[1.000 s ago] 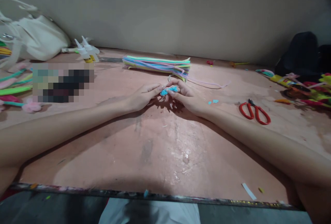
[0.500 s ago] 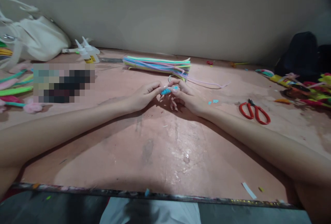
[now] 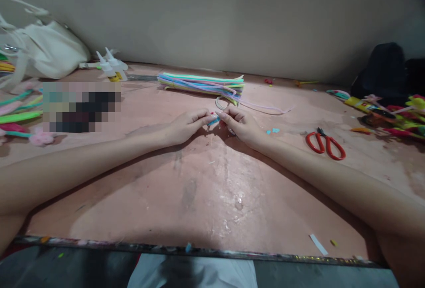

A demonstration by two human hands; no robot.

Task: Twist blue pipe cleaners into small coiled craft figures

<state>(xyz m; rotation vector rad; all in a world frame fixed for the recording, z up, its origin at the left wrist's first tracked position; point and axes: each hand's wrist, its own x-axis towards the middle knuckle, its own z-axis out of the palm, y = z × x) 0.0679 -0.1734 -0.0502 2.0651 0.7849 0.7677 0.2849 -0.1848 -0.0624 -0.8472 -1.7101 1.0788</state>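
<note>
A small bright-blue piece (image 3: 213,121), mostly covered by fingertips, is held between my two hands just above the table; its kind is hard to make out. My left hand (image 3: 190,124) pinches it from the left with thumb and fingers. From the right, the thumb and fingers of my right hand (image 3: 239,124) close on the same piece, and the fingertips of both hands nearly meet. Just behind them lies a bundle of pastel pipe cleaners (image 3: 202,84), with one lilac strand trailing to the right. Tiny blue scraps (image 3: 275,130) lie right of my right hand.
Red-handled pliers or cutters (image 3: 326,142) lie to the right. Two glue bottles (image 3: 112,66) and a white bag (image 3: 49,48) stand at the back left. Colourful fuzzy pieces (image 3: 405,119) crowd the far right. A paper strip (image 3: 318,244) lies by the front edge.
My right fingers have curled in and moved closer to the left fingertips, so less of the blue piece shows. Both hands stay in nearly the same place.
</note>
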